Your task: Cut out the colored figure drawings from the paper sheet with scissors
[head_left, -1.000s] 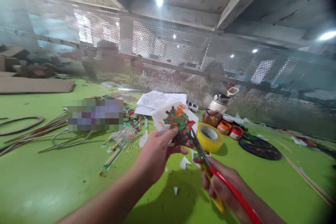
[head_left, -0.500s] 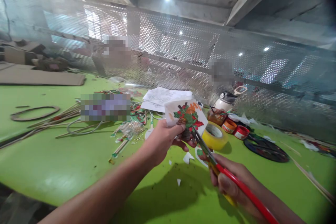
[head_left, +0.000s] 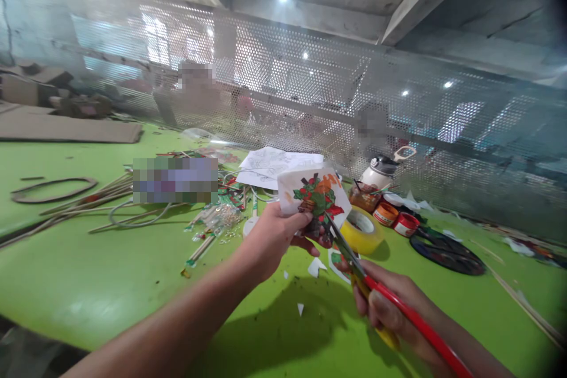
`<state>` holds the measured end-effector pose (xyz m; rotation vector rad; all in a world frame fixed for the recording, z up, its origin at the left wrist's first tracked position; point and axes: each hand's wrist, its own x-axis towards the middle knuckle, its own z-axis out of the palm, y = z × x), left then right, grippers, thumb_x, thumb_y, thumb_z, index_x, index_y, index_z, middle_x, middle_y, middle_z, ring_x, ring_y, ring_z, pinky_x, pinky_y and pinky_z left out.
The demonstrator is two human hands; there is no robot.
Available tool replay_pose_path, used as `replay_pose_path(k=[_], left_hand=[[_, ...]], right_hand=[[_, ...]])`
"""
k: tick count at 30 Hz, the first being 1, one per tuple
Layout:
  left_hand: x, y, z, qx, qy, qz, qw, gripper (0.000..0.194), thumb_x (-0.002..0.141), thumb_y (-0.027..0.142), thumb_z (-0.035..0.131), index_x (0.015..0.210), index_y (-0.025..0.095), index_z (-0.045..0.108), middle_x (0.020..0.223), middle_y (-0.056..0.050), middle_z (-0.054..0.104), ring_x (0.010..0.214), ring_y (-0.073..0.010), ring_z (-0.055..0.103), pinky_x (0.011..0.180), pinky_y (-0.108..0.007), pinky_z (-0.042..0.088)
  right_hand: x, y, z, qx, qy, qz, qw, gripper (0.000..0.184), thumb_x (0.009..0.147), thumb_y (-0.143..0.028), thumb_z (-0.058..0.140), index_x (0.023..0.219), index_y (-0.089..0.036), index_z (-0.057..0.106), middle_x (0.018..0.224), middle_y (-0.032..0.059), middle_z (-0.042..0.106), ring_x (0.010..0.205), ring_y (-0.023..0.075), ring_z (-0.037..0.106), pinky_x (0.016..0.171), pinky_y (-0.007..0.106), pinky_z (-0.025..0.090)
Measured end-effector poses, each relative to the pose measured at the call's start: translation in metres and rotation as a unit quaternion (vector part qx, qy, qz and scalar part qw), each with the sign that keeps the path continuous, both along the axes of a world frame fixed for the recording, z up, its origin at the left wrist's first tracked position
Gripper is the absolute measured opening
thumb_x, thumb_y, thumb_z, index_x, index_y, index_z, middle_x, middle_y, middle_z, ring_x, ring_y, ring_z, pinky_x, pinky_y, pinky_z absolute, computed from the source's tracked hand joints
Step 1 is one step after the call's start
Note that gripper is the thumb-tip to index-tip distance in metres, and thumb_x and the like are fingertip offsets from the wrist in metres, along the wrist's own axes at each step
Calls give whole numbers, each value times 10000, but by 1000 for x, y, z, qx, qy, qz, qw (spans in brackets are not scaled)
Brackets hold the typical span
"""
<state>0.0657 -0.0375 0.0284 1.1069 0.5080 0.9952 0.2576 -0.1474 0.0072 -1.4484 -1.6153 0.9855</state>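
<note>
Between the thumb and fingers of my left hand (head_left: 279, 236) is a piece of white paper (head_left: 290, 186) painted with green leaves and red and orange shapes. My right hand (head_left: 390, 301) is closed around the handles of scissors (head_left: 349, 257), one red and one yellow. Their blades reach up and left to the paper's lower right edge, over the painted part; how far they are parted is hard to see. Below the blades, a second painted cutout (head_left: 339, 263) lies on the table, partly hidden by the right hand. White paper scraps (head_left: 316, 267) are scattered close by.
A roll of yellow tape (head_left: 365, 239), red and orange paint jars (head_left: 405, 224), a dark palette (head_left: 447, 253) and a white bottle (head_left: 376, 174) stand right on the green table (head_left: 133, 283). Left lie sticks (head_left: 106, 204), small packets and cardboard (head_left: 71, 129). Behind, drawn sheets (head_left: 266, 165) and a perforated screen.
Hands, paper and scissors keep nearly the same place, with the blades still at the paper's edge. The view has shifted very slightly.
</note>
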Motion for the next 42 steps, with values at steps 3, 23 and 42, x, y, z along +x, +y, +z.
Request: replay_pose_path(k=[3, 23, 42], left_hand=[[1, 1, -1, -3, 1, -7, 1000, 111, 734, 185, 641, 784, 86, 644, 709, -118, 682, 604, -219, 670, 489, -303, 523], [3, 1, -6, 4, -3, -8, 1000, 169, 722, 250, 678, 714, 87, 635, 707, -104, 659, 601, -204, 660, 499, -298, 520], [3, 3, -7, 21, 4, -12, 1000, 119, 760, 193, 604, 714, 88, 638, 678, -97, 652, 593, -199, 662, 502, -287, 518]], right_hand=[[0, -1, 5, -19, -2, 7, 1000, 620, 804, -698, 532, 1189, -223, 633, 737, 15, 558, 580, 161, 457, 578, 297, 363], [-1, 4, 8, -48, -31, 34, 998, 744, 779, -774, 461, 1146, -134, 553, 666, -52, 325, 562, 129, 313, 518, 273, 235], [8, 9, -7, -8, -80, 26, 996, 732, 759, -795, 440, 1143, -201, 627, 620, -51, 335, 545, 149, 327, 478, 267, 267]])
